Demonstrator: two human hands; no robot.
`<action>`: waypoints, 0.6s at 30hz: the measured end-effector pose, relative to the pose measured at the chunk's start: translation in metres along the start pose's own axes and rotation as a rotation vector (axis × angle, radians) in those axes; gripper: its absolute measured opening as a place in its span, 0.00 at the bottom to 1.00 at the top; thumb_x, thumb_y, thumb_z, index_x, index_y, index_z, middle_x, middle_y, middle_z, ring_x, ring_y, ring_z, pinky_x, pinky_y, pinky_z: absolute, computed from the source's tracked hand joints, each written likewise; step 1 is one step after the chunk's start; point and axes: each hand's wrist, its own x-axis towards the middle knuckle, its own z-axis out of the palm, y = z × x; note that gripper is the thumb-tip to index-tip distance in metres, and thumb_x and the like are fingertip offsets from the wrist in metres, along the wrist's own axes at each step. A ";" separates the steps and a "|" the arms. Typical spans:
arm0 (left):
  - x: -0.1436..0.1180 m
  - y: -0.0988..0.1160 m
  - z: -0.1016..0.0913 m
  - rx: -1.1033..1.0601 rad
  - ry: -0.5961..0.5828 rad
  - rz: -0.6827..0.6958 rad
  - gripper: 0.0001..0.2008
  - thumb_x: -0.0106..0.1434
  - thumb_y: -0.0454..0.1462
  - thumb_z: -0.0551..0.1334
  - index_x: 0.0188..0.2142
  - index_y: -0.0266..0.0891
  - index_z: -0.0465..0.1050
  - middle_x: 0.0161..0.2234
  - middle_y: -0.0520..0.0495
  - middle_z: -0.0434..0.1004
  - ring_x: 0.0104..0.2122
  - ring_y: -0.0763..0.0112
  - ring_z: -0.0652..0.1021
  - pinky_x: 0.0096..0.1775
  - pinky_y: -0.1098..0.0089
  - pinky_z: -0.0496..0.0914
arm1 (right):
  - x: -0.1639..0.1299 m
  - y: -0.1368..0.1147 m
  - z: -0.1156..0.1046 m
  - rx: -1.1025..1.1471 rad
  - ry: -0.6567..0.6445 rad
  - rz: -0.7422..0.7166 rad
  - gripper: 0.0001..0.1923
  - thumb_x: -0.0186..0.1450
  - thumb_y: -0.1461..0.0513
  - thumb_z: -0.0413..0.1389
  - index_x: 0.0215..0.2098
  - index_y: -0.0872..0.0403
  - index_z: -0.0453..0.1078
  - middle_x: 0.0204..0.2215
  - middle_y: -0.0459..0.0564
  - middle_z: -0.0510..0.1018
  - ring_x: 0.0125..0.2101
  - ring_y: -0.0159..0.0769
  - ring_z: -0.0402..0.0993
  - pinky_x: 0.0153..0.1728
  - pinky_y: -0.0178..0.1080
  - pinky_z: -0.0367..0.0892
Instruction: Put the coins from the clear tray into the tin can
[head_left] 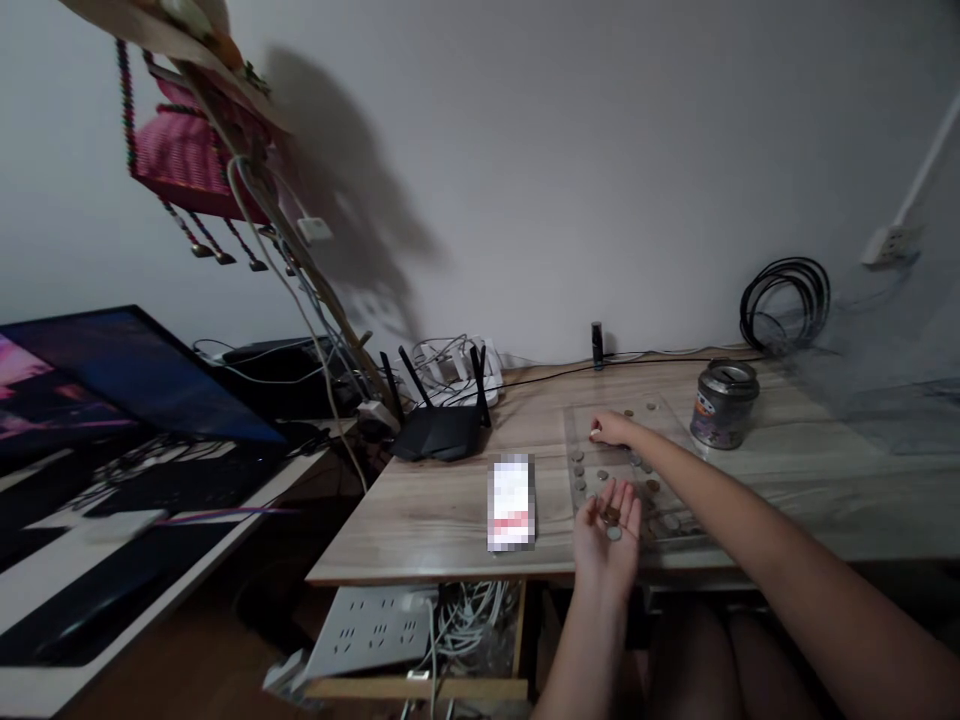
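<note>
My left hand [609, 550] is turned palm up near the table's front edge, with several coins [614, 534] resting in it, silver and brass-coloured. Farther back, my right hand [611, 428] pinches a pale coin [595, 433] between thumb and fingertips, over the left part of a clear plastic sheet [581, 415]. Loose coins lie about on that sheet, among them a silver coin [602, 476] between my hands and a brass-coloured coin [652, 486] under my right forearm. That forearm hides part of the sheet.
A dark tin [724, 405] stands to the right on the wooden table [420, 520]. Left of my hands lie a blurred-out phone-like rectangle [511, 500] and a black router [441, 430]. A small black tube [597, 345] is by the wall. Below, an open drawer [420, 688] holds cables and a power strip [375, 630].
</note>
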 end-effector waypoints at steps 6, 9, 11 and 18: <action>0.023 0.005 0.007 -0.022 0.041 0.037 0.11 0.60 0.33 0.50 0.29 0.31 0.70 0.36 0.36 0.73 0.36 0.66 0.77 0.34 0.69 0.74 | -0.033 -0.002 -0.022 0.265 -0.105 -0.173 0.15 0.59 0.57 0.53 0.39 0.58 0.70 0.27 0.49 0.76 0.25 0.30 0.69 0.25 0.31 0.62; 0.030 0.008 0.012 -0.056 0.076 0.098 0.13 0.62 0.31 0.48 0.26 0.33 0.68 0.30 0.42 0.72 0.31 0.72 0.76 0.31 0.72 0.73 | -0.052 0.012 -0.035 0.249 -0.079 -0.201 0.18 0.61 0.54 0.49 0.40 0.58 0.71 0.30 0.52 0.76 0.29 0.33 0.71 0.31 0.34 0.64; 0.031 0.011 0.013 -0.070 0.067 0.117 0.14 0.64 0.30 0.47 0.23 0.35 0.63 0.23 0.49 0.67 0.22 0.79 0.72 0.25 0.79 0.69 | -0.066 0.023 -0.037 0.085 -0.030 -0.197 0.18 0.60 0.54 0.52 0.41 0.58 0.72 0.36 0.55 0.76 0.37 0.38 0.70 0.39 0.36 0.63; 0.020 0.037 0.028 0.164 -0.307 -0.070 0.18 0.66 0.38 0.49 0.19 0.38 0.52 0.15 0.59 0.41 0.12 0.82 0.47 0.13 0.79 0.41 | -0.125 0.017 -0.015 -0.082 -0.132 -0.428 0.31 0.50 0.50 0.61 0.49 0.54 0.67 0.41 0.54 0.68 0.42 0.41 0.64 0.44 0.41 0.61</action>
